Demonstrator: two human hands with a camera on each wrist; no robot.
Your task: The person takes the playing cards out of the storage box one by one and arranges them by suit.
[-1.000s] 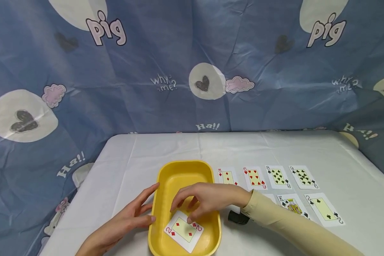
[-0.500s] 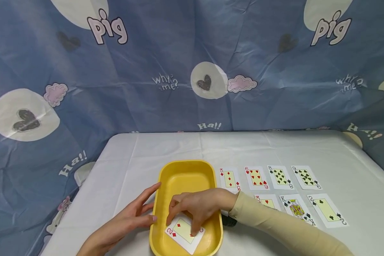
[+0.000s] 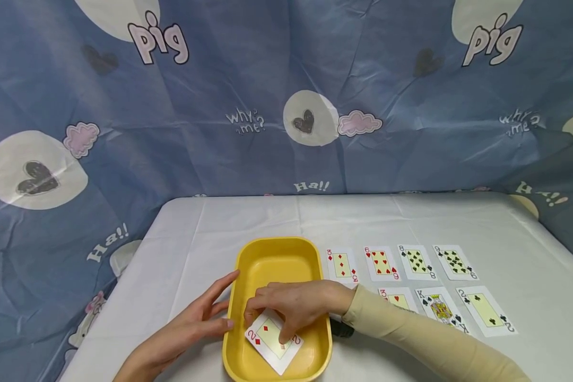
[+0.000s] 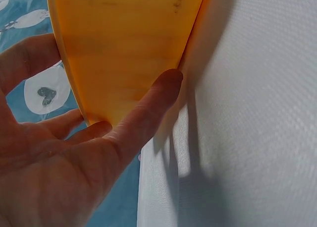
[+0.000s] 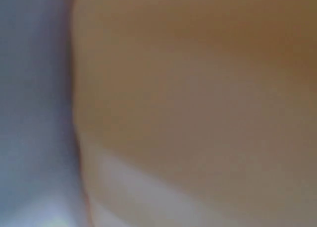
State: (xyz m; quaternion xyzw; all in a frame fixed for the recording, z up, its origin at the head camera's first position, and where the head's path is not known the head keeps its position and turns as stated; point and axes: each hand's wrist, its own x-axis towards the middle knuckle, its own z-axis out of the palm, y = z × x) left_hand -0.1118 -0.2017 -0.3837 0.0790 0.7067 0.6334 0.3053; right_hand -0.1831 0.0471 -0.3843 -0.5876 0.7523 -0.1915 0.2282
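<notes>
A two of diamonds playing card (image 3: 270,339) lies inside the yellow tray (image 3: 276,245), toward its near end. My right hand (image 3: 293,307) reaches in over the tray's right side and pinches this card, thumb on its face and curled fingers at its far left edge. Along the tray's left wall rests my left hand (image 3: 186,329), fingers spread and fairly straight. In the left wrist view, the thumb of my left hand (image 4: 74,157) touches the outer wall of the tray (image 4: 124,53) near the tablecloth. The right wrist view is a blur with neither hand nor card distinct.
Playing cards lie face up in two rows right of the tray, among them the six of hearts (image 3: 382,263), king of spades (image 3: 440,310) and two of clubs (image 3: 487,311). My right forearm (image 3: 425,334) covers part of the near row. A patterned blue cloth (image 3: 248,159) hangs behind the white table.
My right hand has lowered onto the two of diamonds, fingers closing at its edge, and the card has shifted slightly. My left hand stays at the tray's side.
</notes>
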